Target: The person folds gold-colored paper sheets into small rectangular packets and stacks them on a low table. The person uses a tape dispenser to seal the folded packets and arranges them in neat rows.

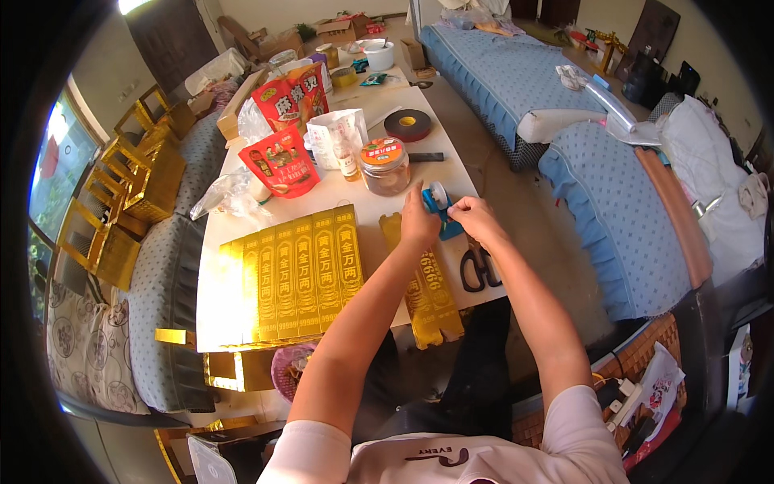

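My left hand [421, 219] is around a blue tape dispenser [428, 201] with a roll of whitish tape [439, 193], near the right edge of the white table. The fingertips of my right hand [478, 219] are drawn together against the dispenser's near side. Whether they pinch the tape's end is too small to tell. Under my left forearm lies a flat gold printed cardboard piece [432, 302], its notched end over the table's front edge. Dark-handled scissors [474, 271] rest beside it, partly behind my right forearm. Several gold printed cardboard strips [302, 272] stand side by side at the left.
Behind my hands stand a lidded plastic jar [385, 172], a small bottle [346, 164], red pouches [281, 162] and a black tape roll [408, 124]. A clear plastic bag [233, 193] lies left. Blue-covered seating [617, 224] is to the right; gold frames [145, 181] stand left.
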A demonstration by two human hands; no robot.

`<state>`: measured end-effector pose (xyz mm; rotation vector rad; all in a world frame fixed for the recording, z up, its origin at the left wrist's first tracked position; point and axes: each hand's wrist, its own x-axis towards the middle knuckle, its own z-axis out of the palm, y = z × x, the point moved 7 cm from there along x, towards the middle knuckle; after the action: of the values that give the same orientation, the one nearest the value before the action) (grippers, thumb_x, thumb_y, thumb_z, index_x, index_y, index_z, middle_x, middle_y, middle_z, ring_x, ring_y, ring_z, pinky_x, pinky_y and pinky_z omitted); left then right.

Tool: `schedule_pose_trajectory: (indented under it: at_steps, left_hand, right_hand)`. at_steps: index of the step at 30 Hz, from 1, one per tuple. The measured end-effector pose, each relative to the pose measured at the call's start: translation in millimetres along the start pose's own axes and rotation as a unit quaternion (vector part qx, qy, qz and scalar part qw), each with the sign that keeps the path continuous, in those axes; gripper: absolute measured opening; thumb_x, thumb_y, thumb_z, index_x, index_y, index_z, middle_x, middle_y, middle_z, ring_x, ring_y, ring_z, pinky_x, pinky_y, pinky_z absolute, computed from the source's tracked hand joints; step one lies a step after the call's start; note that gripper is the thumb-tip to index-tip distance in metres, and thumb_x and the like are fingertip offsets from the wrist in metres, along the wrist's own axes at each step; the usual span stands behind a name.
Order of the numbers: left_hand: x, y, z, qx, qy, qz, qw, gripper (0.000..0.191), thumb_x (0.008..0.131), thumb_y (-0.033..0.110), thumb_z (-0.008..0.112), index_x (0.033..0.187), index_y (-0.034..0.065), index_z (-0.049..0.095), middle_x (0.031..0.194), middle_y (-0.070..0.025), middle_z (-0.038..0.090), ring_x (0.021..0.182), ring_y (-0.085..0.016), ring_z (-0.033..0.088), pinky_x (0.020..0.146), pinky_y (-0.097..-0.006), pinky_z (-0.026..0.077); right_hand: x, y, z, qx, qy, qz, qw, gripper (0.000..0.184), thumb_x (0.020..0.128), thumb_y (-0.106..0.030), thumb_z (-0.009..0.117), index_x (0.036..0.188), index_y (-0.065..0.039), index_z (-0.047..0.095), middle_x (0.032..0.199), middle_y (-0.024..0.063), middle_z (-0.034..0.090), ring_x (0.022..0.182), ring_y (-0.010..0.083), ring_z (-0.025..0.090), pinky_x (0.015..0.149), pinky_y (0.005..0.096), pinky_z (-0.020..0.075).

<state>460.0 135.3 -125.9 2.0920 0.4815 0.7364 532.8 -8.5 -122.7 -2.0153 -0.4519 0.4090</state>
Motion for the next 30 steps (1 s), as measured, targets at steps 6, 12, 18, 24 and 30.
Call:
schedule_pose_trajectory:
  at_steps: [6,12,18,24,30]
  left_hand:
    - [5.6,3.1,0.8,-0.015,-0.058,0.002,0.998,0.080,0.072,0.014,0.080,0.145,0.0148,0.046,0.137,-0.0247,0.052,0.126,-0.039,0.053,0.103,-0.0411,0.046]
    - [10.7,19.8,-6.4,0.082,-0.108,0.014,0.991,0.071,0.076,0.025,0.081,0.140,0.0228,0.050,0.121,-0.0173,0.061,0.111,-0.038,0.061,0.091,-0.0456,0.051]
    - [12.1,20.2,3.0,0.070,-0.145,0.023,0.987,0.068,0.077,0.027,0.080,0.138,0.0211,0.051,0.121,-0.0174,0.060,0.111,-0.035,0.063,0.090,-0.0435,0.051]
    - [15.9,25.4,-3.4,0.081,-0.151,0.027,0.985,0.067,0.077,0.020,0.080,0.138,0.0143,0.053,0.128,-0.0207,0.061,0.112,-0.036,0.063,0.094,-0.0402,0.049]
    - [10.9,23.4,16.1,0.110,-0.124,0.178,0.970,0.069,0.087,0.015,0.065,0.149,0.0086,0.036,0.136,-0.0224,0.055,0.119,-0.041,0.058,0.094,-0.0477,0.050]
  right_hand:
    - [3.6,0.3,-1.0,-0.028,-0.012,0.002,1.000,0.023,0.087,-0.027,0.070,0.090,-0.004,0.072,0.087,0.0084,0.074,0.080,0.0176,0.068,0.074,0.0335,0.0516]
    - [0.0,-0.8,-4.0,0.084,-0.048,0.027,0.995,0.027,0.090,-0.026,0.068,0.093,0.001,0.070,0.086,0.0097,0.071,0.078,0.0157,0.064,0.071,0.0323,0.0497]
    - [-13.1,2.2,-5.4,0.131,-0.028,0.015,0.991,0.026,0.093,-0.024,0.067,0.094,0.002,0.067,0.081,0.0060,0.066,0.073,0.0123,0.058,0.067,0.0302,0.0471]
    - [-25.7,-20.9,-8.6,0.147,-0.016,0.039,0.988,0.025,0.093,-0.023,0.067,0.091,0.001,0.065,0.079,0.0049,0.065,0.073,0.0115,0.058,0.067,0.0296,0.0470]
    - [-13.5,-5.9,-3.3,0.204,-0.006,-0.044,0.978,0.020,0.091,-0.018,0.065,0.096,0.001,0.068,0.090,0.0102,0.072,0.081,0.0162,0.064,0.075,0.0309,0.0508]
